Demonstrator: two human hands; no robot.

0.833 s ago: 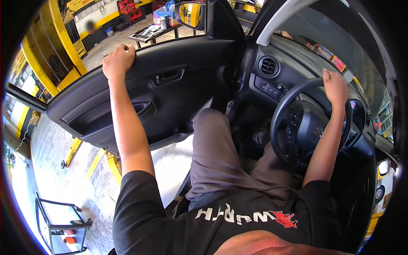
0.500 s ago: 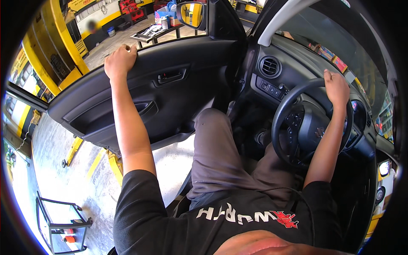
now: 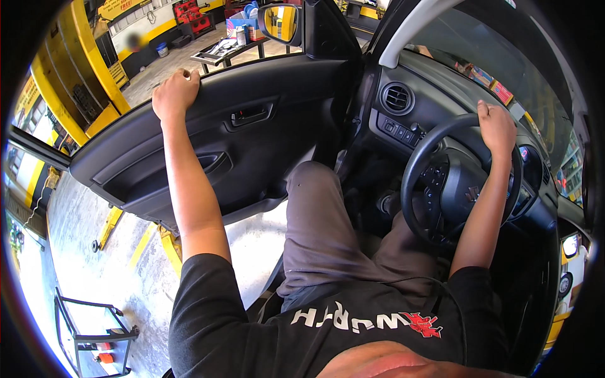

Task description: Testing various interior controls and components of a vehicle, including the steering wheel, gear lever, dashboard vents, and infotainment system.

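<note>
From where I stand, the person is seated in the car, knees inside. The left hand [image 3: 176, 97] curls over the top edge of the door [image 3: 252, 151]; the right hand [image 3: 498, 131] grips the upper right of the wheel [image 3: 413, 170]. So getting in looks done, while the door, at the person's left, is not yet shut. Floor [image 3: 252, 242] shows between door and seat, leaving swing room inward. Beyond the door's edge stand a yellow post [image 3: 104, 69] and, near the mirror [image 3: 280, 24], a table [image 3: 207, 58].
</note>
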